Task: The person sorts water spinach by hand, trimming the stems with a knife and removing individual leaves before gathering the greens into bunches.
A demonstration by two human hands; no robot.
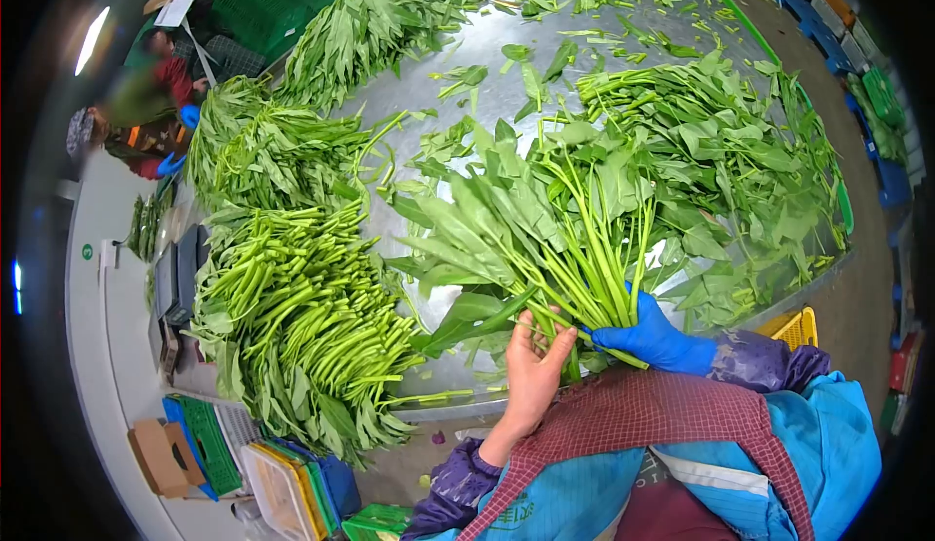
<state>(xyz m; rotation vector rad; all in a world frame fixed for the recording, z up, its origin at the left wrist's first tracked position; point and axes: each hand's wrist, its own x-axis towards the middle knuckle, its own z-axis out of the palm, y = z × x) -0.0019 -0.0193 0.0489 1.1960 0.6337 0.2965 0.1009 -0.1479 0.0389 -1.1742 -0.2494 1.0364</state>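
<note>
In front of my body I hold a leafy bunch of water spinach (575, 229), its stems toward me and its leaves fanned out over the table. My right hand (662, 336), in a blue glove, is closed around the lower stems. Bare, my left hand (536, 366) pinches stems at the bunch's left side, thumb and fingers together. A large pile of water spinach (302, 298) lies to the left, cut stem ends facing the table's middle. Loose water spinach (721, 142) is heaped on the right.
The metal table (429, 64) carries more greens (360, 35) at the back and scattered leaves. A person (146, 103) with blue gloves stands at the far left. Stacked crates (292, 483) sit at lower left; a yellow basket (794, 327) is at right.
</note>
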